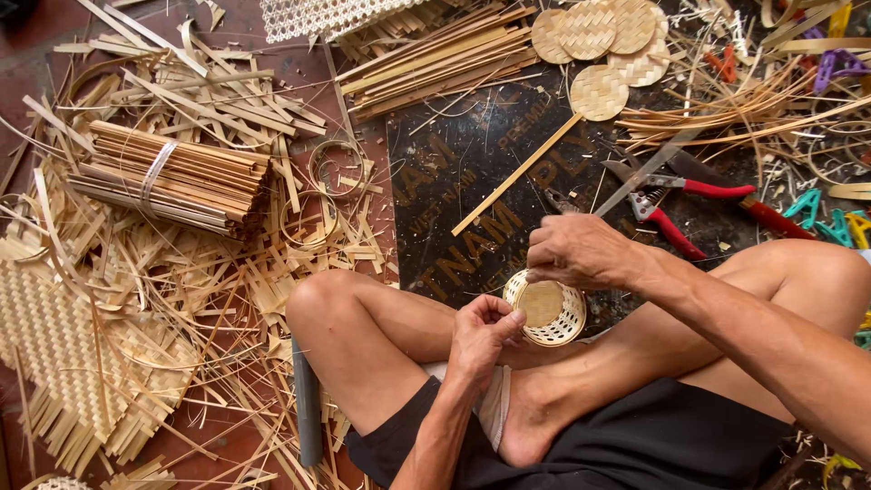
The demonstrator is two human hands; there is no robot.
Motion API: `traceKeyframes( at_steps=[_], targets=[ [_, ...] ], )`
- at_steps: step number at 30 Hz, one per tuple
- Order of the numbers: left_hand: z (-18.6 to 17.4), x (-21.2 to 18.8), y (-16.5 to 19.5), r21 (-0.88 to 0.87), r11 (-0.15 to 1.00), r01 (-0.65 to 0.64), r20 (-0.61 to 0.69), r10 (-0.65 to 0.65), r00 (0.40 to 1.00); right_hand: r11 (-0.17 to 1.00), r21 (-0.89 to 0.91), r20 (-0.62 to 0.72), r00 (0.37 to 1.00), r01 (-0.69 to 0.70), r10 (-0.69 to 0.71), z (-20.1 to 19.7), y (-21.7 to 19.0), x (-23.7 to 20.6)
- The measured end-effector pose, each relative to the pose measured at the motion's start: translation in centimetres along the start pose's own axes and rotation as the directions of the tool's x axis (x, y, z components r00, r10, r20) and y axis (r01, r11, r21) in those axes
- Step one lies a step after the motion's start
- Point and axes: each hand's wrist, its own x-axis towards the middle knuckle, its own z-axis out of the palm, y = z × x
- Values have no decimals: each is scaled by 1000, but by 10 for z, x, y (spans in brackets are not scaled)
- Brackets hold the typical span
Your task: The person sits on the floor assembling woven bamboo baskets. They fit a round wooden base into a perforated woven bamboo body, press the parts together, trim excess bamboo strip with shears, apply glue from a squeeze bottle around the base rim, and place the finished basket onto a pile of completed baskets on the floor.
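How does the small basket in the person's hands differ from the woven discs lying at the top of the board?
The small basket has a raised openwork rim; the woven discs are flat. The basket is held between the left hand and right hand; the discs lie loose, overlapping. Both are round, pale woven bamboo.

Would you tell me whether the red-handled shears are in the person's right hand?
No, the red-handled shears lie on the dark board, while the right hand touches the small woven basket.

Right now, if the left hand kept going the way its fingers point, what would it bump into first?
Probably the small round woven basket. The left hand points up and right, and its fingertips already touch the basket's rim. The right hand sits just beyond, over the top edge.
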Motion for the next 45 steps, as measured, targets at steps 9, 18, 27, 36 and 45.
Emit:
traceKeyframes(
  at_steps=[9,18,27,36,45],
  targets=[
    [3,-10,16,30,999,24,-26,-23,999,835,438,-171,881,-333,441,38,-23,-20],
    [16,23,74,576,815,-68,179,-44,983,949,276,-265,937,-154,229,24,-22,-17],
    [11,-6,18,235,968,-89,-106,116,988,929,368,-793,538,45,288,23,-42,-35],
    [7,-28,-17,-25,998,-56,-99,53,994,21,925,276,709,-379,649,102,-63,-17],
    [6,-21,-18,-106,988,-108,-13,108,994,-328,935,312,753,-136,579,103,-65,-19]
  ],
)
